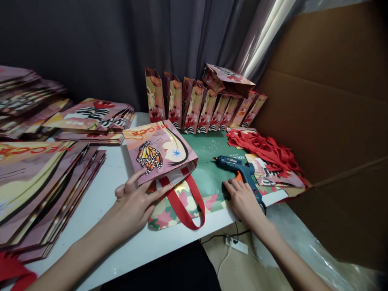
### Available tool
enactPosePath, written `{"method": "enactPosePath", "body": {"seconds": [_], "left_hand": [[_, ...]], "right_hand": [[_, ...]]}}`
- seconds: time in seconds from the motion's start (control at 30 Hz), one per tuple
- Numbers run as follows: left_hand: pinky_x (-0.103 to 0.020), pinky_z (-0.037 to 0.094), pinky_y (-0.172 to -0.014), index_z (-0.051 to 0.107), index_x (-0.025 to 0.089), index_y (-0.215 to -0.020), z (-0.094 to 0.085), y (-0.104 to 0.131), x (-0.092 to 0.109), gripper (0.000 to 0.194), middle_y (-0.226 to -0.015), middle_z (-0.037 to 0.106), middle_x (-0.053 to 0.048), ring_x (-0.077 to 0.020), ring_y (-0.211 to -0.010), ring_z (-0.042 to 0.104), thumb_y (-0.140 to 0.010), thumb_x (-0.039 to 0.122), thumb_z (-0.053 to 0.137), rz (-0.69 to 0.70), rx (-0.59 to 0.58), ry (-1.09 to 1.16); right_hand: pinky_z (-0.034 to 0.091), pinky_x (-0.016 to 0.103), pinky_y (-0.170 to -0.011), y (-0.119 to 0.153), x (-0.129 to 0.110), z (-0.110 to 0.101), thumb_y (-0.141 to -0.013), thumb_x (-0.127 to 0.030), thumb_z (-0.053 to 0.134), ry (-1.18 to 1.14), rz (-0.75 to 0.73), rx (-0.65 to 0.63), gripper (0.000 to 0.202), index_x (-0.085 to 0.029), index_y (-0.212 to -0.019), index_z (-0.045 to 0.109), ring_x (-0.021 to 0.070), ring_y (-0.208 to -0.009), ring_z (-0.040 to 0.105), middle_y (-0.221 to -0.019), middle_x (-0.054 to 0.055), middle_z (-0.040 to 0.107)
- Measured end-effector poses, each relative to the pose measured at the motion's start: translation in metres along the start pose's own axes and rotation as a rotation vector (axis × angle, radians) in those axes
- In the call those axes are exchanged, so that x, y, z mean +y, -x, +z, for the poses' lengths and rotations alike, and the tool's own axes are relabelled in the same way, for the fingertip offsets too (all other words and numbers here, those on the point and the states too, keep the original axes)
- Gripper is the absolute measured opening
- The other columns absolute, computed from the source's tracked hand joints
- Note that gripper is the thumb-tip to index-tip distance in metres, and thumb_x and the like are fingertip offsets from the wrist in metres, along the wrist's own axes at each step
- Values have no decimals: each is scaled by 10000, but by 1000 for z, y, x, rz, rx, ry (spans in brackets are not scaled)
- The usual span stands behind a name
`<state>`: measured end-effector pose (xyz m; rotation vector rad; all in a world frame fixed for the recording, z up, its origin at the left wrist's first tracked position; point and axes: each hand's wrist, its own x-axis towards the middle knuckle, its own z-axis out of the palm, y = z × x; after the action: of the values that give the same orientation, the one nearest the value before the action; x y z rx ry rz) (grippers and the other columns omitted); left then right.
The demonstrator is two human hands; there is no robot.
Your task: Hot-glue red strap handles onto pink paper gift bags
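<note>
A paper bag [169, 150] printed with a butterfly and red letters lies with its mouth toward me. Red ribbon handles [198, 194] hang out of the mouth onto a patterned sheet. My left hand [136, 202] rests at the mouth's left corner with fingers spread, some on the printed face and the index finger reaching across the opening. A blue glue gun [233, 163] lies on the green mat [209, 145], nozzle pointing left. My right hand [244, 200] is beside its handle, fingers stretched near the orange trigger and not wrapped round the handle.
Several finished-looking bags [190, 105] stand in a row at the back, one lying on top. Red ribbons [266, 151] are heaped at the right beside a large cardboard box [333, 101]. Flat bags [39, 186] are stacked at the left. A power strip [236, 244] lies below the table edge.
</note>
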<state>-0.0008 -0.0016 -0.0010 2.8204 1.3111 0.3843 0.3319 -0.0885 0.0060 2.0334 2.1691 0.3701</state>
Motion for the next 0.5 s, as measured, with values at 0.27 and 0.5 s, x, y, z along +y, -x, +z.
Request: {"method": "enactPosePath", "body": {"seconds": [0.27, 0.5], "left_hand": [[-521, 380, -861, 567, 476, -1343, -4, -1, 2, 633, -1233, 629, -112, -460, -1378, 270, -804, 161, 462, -14, -13, 5], [-488, 368, -825, 564, 467, -1351, -3, 0, 2, 636, -1205, 642, -111, -459, -1358, 281, -814, 148, 442, 2, -4, -19]], "right_hand": [[366, 393, -817, -19, -11, -6, -922, -59, 411, 115, -8, -26, 506, -84, -1421, 490, 276, -963, 531, -1115, 145, 624], [335, 378, -795, -6, -9, 0, -894, -51, 470, 131, 58, 32, 429, -66, -1304, 594, 284, -976, 536, -1070, 156, 659]]}}
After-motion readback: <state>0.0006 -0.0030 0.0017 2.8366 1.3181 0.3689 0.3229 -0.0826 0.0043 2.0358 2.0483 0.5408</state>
